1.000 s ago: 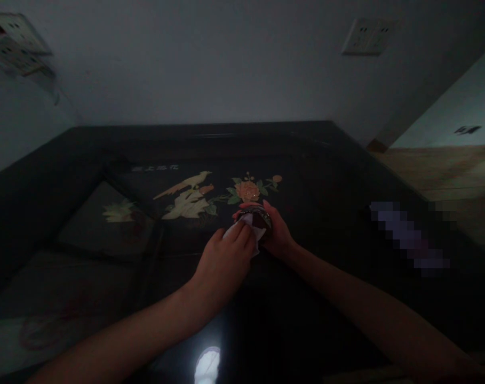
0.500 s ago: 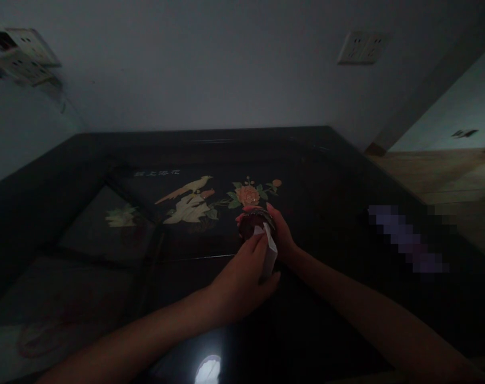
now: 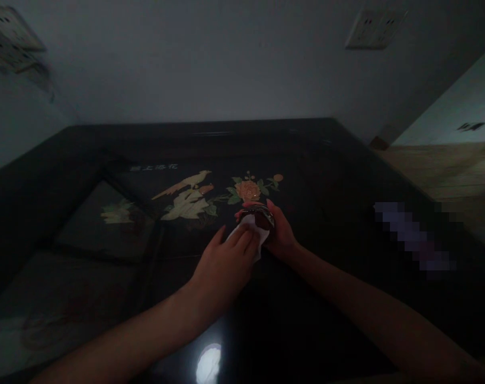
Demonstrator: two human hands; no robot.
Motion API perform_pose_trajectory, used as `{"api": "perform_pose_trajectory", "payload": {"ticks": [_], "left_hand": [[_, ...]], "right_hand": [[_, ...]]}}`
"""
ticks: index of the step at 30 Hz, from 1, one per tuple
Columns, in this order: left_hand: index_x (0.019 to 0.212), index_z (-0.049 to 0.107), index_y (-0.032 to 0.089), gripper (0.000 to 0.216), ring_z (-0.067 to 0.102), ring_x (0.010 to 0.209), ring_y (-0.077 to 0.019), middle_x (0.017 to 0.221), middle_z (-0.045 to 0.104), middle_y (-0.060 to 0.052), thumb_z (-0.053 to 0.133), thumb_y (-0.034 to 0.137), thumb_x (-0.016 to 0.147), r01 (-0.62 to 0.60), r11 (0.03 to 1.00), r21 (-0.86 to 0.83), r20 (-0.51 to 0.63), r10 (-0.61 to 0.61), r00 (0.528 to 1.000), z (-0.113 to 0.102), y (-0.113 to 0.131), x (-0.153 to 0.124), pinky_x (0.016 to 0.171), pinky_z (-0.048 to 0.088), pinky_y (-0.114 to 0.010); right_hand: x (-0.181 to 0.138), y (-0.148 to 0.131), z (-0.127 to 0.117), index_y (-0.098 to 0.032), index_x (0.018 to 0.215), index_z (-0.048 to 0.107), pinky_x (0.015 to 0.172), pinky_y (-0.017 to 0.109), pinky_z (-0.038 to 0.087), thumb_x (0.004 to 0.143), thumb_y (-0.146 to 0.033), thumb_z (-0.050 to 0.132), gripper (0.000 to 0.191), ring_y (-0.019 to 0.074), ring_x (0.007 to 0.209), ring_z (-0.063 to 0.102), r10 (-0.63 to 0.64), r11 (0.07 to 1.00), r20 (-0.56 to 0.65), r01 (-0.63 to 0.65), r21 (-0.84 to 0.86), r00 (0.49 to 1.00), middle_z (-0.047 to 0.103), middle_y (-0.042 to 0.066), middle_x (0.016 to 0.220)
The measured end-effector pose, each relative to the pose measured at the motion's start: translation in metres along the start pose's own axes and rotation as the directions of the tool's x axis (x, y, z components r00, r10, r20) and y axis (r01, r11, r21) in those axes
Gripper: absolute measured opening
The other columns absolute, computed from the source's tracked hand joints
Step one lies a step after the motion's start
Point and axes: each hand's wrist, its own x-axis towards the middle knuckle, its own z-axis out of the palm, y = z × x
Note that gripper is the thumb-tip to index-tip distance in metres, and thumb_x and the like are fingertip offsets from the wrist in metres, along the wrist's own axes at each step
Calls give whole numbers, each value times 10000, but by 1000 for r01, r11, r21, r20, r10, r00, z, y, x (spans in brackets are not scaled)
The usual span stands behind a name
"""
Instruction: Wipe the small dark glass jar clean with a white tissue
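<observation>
The scene is dim. My right hand (image 3: 280, 234) is wrapped round a small dark round object with a shiny rim (image 3: 262, 217), held just above the black table (image 3: 326, 176). My left hand (image 3: 226, 264) presses a white cloth or tissue (image 3: 248, 229) against the near side of that object, fingers closed on the cloth. I cannot make out what the dark object is. Both hands are over the middle of the table, just in front of the painted flower.
The glossy black table top carries an inlaid bird (image 3: 186, 194) and flower (image 3: 248, 190) picture. White walls with sockets (image 3: 372, 26) stand behind. A blurred pale patch (image 3: 414, 237) lies at the right. Wooden floor (image 3: 446, 170) shows far right. A light reflection (image 3: 208, 362) glints near me.
My left hand with the white cloth swung from the object's right side back across to its near left face. My right hand kept hold of the object.
</observation>
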Motion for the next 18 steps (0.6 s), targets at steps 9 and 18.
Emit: {"api": "perform_pose_trajectory", "payload": {"ticks": [9,18], "left_hand": [[1396,340,162,559,351,1357,-254,1443,420,-128,491,170,857,-81,996,-31,32,82,996,-1,-17,1,1006,447,-419],[1358,318,2,624,334,1355,-338,1419,387,-258,538,270,840,24,924,-381,-6,-28,1000,10,22,2,1087,369,-471]], "right_hand": [[4,2,-3,-225,912,643,745,330,494,808,-547,476,377,199,770,658,-9,1000,-42,10,21,999,711,22,782],[-4,-2,2,-213,925,661,770,376,500,823,-533,458,392,224,783,659,-25,1000,-5,25,-14,1000,717,50,823]]}}
